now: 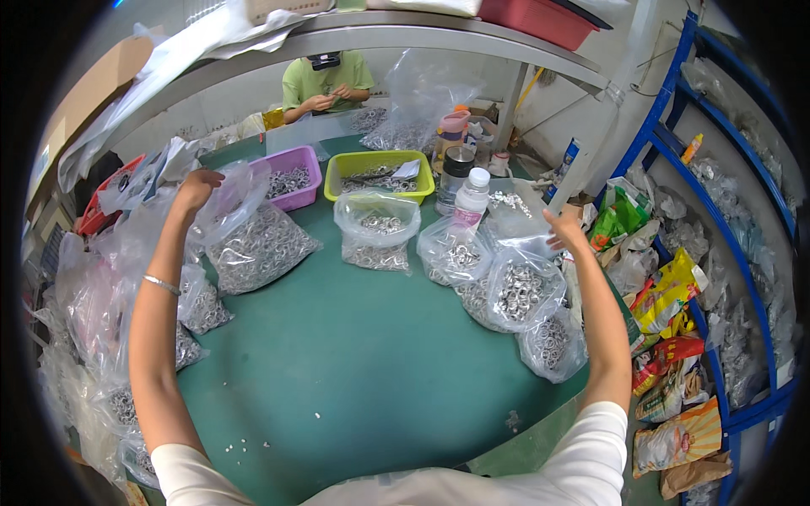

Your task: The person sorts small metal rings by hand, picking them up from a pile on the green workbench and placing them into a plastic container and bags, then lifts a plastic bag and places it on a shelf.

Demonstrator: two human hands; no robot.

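My left hand [198, 187] is raised at the upper rim of a large clear plastic bag [261, 249] full of small silvery metal rings. Its fingers are bent over and mostly hidden, so I cannot make out whether they hold the plastic. On the other side, my right hand [565, 228] is stretched out with its fingers apart, beside a clear plastic container [519, 221] with small white pieces in it. Just below that hand stands an open bag of rings [519, 291], with another bag of rings [553, 341] nearer to me.
A purple basket [312, 173] and a yellow-green basket [426, 181] of metal parts stand at the back. Nearby are a white bottle [471, 202] and a dark-lidded jar [456, 173]. Blue shelving [658, 126] rises at right. Across the green table [354, 354], a person [329, 84] works.
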